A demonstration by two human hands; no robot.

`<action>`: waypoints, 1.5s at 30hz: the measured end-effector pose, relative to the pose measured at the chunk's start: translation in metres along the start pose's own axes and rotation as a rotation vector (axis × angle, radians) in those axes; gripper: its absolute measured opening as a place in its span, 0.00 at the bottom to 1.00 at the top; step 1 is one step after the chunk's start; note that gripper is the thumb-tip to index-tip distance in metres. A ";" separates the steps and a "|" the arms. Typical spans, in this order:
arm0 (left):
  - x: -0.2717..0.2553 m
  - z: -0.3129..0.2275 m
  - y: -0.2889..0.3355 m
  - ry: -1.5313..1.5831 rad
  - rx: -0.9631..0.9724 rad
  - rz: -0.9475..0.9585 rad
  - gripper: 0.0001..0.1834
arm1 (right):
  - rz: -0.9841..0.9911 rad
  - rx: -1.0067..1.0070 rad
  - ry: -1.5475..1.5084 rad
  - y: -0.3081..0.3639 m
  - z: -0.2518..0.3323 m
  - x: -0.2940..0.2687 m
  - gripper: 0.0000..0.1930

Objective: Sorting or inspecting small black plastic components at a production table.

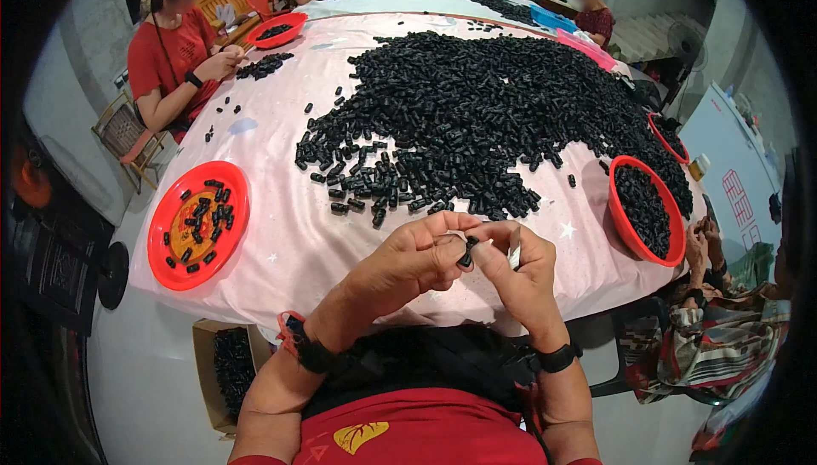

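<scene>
While both hands meet just above the near edge of the table (pixel 281 244), a small black cylindrical piece (pixel 466 252) sits pinched between them, matte and stubby like hard plastic or rubber. The left hand (pixel 417 256) closes its grip on it from the left with thumb and fingertips curled in. The right hand (pixel 519 269) touches the same piece from the right, its grip also closed around a thin, flat, pale metal blade (pixel 515 254) that stands upright beside the piece. Each wrist wears a dark band. Just beyond the hands spreads a broad heap of the same black pieces (pixel 485 116), short tubes lying every way on a smooth pale pink cloth with faint white stars. To the left rests a round red plastic dish (pixel 162 235) with a scatter of pieces; to the right, a deeper red bowl (pixel 625 231) is filled with them. Below the table's left edge stands a cardboard box (pixel 204 354) holding more.
</scene>
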State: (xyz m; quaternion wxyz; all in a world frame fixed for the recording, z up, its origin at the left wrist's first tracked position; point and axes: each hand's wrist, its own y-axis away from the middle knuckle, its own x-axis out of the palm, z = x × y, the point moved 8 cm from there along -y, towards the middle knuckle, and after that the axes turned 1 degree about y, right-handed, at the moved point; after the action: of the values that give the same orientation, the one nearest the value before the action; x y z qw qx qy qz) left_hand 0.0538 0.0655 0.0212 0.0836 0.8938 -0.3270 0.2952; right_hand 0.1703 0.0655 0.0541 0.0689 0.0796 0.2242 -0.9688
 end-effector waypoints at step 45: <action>-0.004 -0.001 0.001 -0.127 0.024 -0.048 0.15 | 0.043 -0.157 0.460 0.003 0.006 0.004 0.24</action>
State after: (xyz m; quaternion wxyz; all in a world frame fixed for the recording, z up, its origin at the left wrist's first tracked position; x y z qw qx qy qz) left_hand 0.0507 0.0670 0.0197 0.0590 0.9194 -0.3064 0.2397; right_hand 0.1660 0.0603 0.0572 0.0428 0.2974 0.3069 -0.9031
